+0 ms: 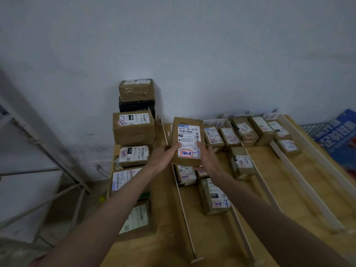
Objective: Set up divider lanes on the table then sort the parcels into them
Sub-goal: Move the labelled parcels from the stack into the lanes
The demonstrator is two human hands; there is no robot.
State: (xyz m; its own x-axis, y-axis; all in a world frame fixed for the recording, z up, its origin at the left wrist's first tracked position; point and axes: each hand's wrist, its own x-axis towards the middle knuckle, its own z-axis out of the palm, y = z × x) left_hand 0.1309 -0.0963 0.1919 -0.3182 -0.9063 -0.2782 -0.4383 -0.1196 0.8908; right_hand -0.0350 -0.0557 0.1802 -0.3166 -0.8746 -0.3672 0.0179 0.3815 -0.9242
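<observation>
Behind everything a pale wall [212,45] is seen, and below it the wooden table [279,193] with white divider strips [300,180] running toward 12 o'clock. At 9 o'clock unsorted parcels [133,130] are stacked. One labelled parcel [187,140] is held above the centre lanes, pinched by the left hand [163,157] and right hand [207,158]. Its label should be read first, then it should be lowered flat between two strips.

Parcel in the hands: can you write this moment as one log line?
step: sorting | held: parcel | hands: left, right both grip it | place: above divider lanes | set down: not yet
</observation>
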